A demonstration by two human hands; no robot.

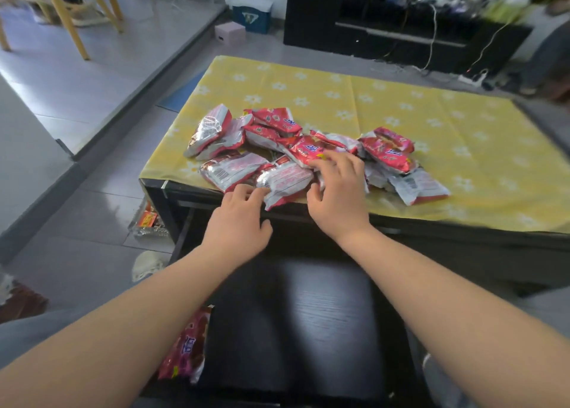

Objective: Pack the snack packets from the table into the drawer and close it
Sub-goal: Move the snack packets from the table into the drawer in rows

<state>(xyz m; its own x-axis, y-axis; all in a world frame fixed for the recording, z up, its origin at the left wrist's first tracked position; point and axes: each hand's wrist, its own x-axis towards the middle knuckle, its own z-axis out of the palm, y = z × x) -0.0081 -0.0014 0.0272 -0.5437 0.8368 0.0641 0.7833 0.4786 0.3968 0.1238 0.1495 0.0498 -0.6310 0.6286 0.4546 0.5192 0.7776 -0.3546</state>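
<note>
Several red-and-silver snack packets (277,136) lie in a loose pile on the near part of the table with the yellow flowered cloth (431,120). Below the table's front edge, the dark drawer (293,315) stands pulled out, with one red packet (188,349) at its left side. My left hand (237,219) reaches over the drawer, fingertips touching the near edge of a silver-backed packet (287,182) that overhangs the table edge. My right hand (336,191) rests on the pile just right of that packet, fingers spread and curved over a red packet (305,151).
On the floor left of the table sit a clear container with red wrappers (148,219) and a pale crumpled thing (148,264). A black cabinet (370,31) with cables stands behind the table. Wooden chair legs (64,15) stand at the back left.
</note>
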